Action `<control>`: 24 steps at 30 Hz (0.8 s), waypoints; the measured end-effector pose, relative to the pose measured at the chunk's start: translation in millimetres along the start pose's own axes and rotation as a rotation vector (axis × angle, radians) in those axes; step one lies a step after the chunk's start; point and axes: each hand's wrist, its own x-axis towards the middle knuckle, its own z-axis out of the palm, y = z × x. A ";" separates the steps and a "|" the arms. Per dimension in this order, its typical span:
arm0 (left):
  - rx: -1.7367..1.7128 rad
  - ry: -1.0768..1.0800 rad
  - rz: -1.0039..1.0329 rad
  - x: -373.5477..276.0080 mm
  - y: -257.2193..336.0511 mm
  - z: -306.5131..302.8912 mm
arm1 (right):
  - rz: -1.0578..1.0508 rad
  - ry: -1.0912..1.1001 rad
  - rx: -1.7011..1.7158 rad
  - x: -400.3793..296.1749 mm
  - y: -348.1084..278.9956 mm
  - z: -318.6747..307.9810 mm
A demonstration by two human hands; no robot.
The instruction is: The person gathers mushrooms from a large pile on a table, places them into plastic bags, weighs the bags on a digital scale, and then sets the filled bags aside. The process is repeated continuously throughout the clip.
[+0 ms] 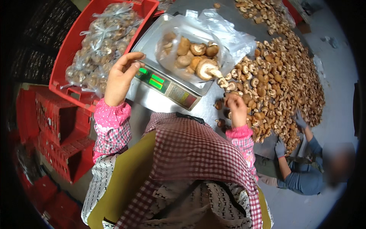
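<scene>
My left hand (117, 81) hovers by the left corner of a digital weighing scale (177, 94), thumb and fingers apart and nothing between them. On the scale's metal pan (145, 43) lies a clear plastic bag (165, 58), its mouth spread wide. Several brown shiitake mushrooms (183, 47) are inside it, and one large mushroom (205, 70) rests at the opening with its pale stem outward. My right hand (237, 110) is at the near left edge of a big mushroom heap (266, 77), fingers bent. Whether it grips a mushroom is hard to tell.
A red crate (68, 45) of tied mushroom bags (100, 43) stands left of the scale. More red crates (60, 137) sit lower left. Flat plastic bags (228, 31) lie behind the pan. At right, a co-worker's gloved hands (281, 148) touch the heap.
</scene>
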 end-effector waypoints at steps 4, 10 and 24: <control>-0.097 0.312 0.070 -3.1 -2.3 -38.2 | 0.239 -0.042 0.087 -54.1 71.5 -9.8; -0.338 0.478 0.258 -7.3 20.8 -49.1 | -0.404 0.013 -0.330 3.7 -51.3 17.2; -0.195 0.464 0.093 -32.6 -27.6 -62.8 | -0.119 -0.340 0.083 16.5 -80.7 9.3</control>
